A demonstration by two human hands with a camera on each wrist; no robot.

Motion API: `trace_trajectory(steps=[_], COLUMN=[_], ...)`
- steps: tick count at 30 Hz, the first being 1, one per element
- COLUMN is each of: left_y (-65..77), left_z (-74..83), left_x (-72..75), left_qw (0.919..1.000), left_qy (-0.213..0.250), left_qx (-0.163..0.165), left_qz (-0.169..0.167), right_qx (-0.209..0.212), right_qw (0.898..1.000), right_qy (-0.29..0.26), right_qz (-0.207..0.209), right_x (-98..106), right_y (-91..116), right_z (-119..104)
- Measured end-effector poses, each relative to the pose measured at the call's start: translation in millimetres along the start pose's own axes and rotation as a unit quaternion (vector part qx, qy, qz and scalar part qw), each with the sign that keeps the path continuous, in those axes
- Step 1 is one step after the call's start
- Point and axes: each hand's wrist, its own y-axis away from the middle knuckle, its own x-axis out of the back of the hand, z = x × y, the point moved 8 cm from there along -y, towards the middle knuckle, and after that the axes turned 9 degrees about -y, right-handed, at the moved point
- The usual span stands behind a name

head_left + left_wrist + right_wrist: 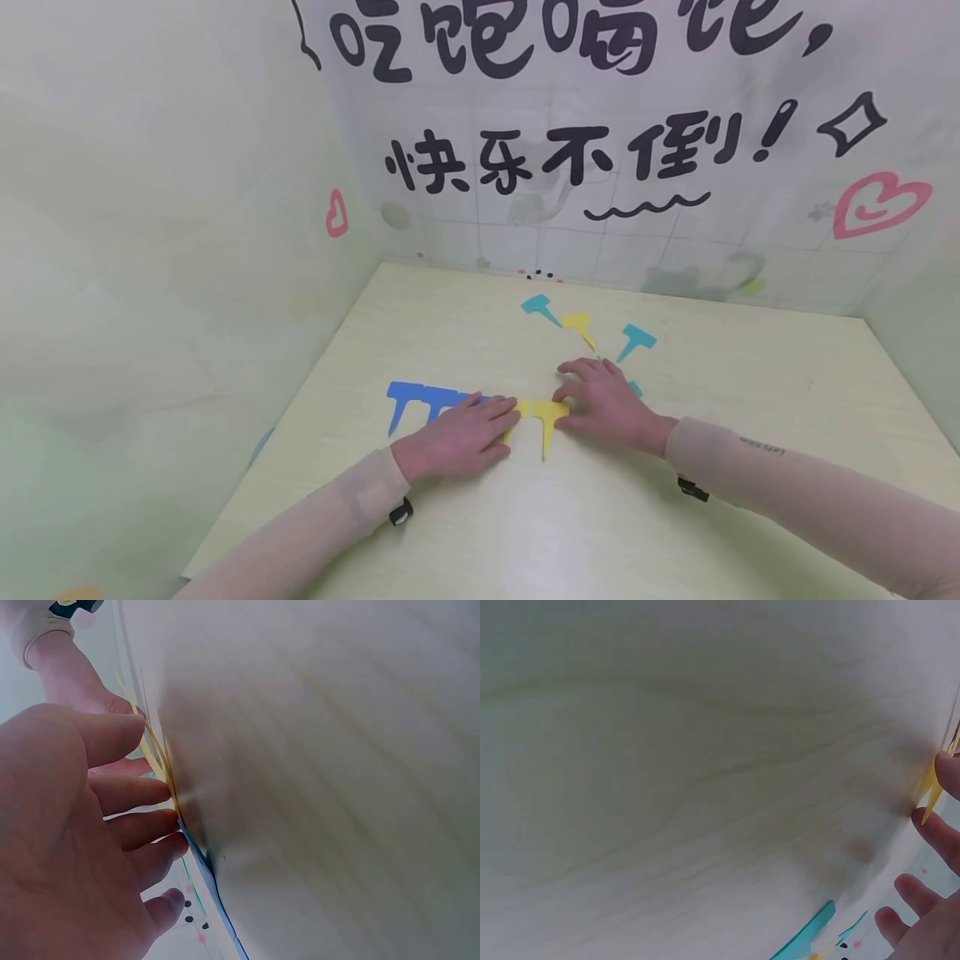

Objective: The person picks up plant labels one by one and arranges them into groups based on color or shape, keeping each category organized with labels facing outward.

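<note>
Blue T-shaped plant labels (pixel 407 392) lie side by side in a row, and yellow ones continue it to the right. Across the row my left hand (pixel 461 437) rests with its fingers extended, covering several labels; a yellow label (pixel 509 435) partly shows under its fingertips. The yellow plant label (pixel 551 412) at the right end lies with its stem toward me. My right hand (pixel 607 408) pinches that label's right edge between thumb and index finger. In the right wrist view the yellow label (pixel 932 796) shows between those two fingers.
Behind the right hand lie loose labels: a teal one (pixel 537 305), a yellow one (pixel 579 322), another teal one (pixel 638 337), and a teal piece (pixel 636 389) partly hidden by the hand. Printed curtains (pixel 480 242) border the pale table (pixel 360 333).
</note>
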Motion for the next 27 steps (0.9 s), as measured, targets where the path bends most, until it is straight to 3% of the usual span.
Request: trace_trajectory(steps=[15, 27], left_y=[-1.2, -0.7], left_z=[2.2, 10.7], left_x=[-6.1, -1.3], left_qw=[0.9998, 0.9994], left_qy=[-0.010, 0.000], left_qx=[-0.003, -0.011], left_qz=[0.014, 0.034], right_qx=[0.031, 0.040], right_qw=[0.999, 0.999], right_qy=[0.001, 0.000], right_qz=[0.020, 0.023], right_x=[-4.7, 2.5], right_y=[5.2, 8.5], right_z=[-2.6, -3.6])
